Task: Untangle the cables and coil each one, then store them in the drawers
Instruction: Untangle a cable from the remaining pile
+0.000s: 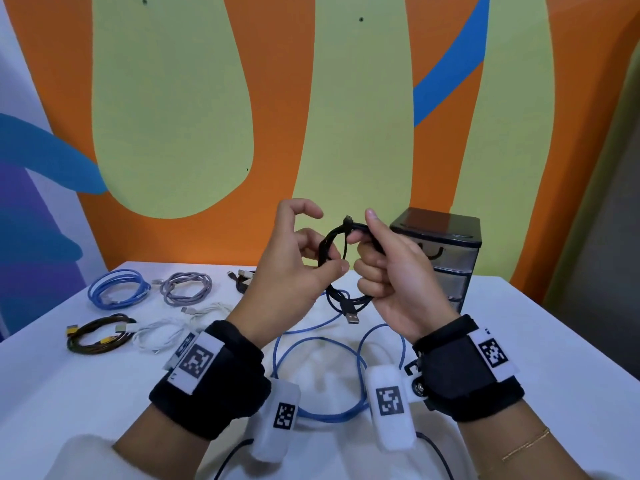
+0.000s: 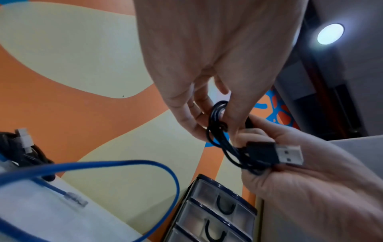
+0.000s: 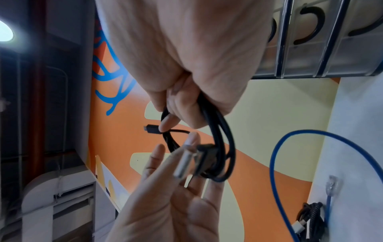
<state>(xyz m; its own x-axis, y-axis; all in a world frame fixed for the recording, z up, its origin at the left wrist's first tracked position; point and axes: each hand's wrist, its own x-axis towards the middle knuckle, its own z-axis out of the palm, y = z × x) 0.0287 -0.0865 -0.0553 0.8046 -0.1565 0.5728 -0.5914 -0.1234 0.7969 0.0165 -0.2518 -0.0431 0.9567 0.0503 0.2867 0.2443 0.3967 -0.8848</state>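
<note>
Two hands hold a coiled black cable (image 1: 332,251) in the air above the white surface (image 1: 519,341) — the right hand (image 1: 388,271) with fingers curled round the coil's top, the left hand (image 1: 294,268) pinching its side. Its USB plug (image 1: 352,318) dangles at 6 o'clock. The drawers (image 1: 446,258) stand at 3 o'clock; a loose blue cable (image 1: 322,344) lies beneath.

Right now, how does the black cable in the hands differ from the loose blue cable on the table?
The black USB cable is coiled and held up; the blue cable sprawls uncoiled on the white table. Both the left hand and right hand grip the black one; the blue lies untouched. Neither is stored.
</note>
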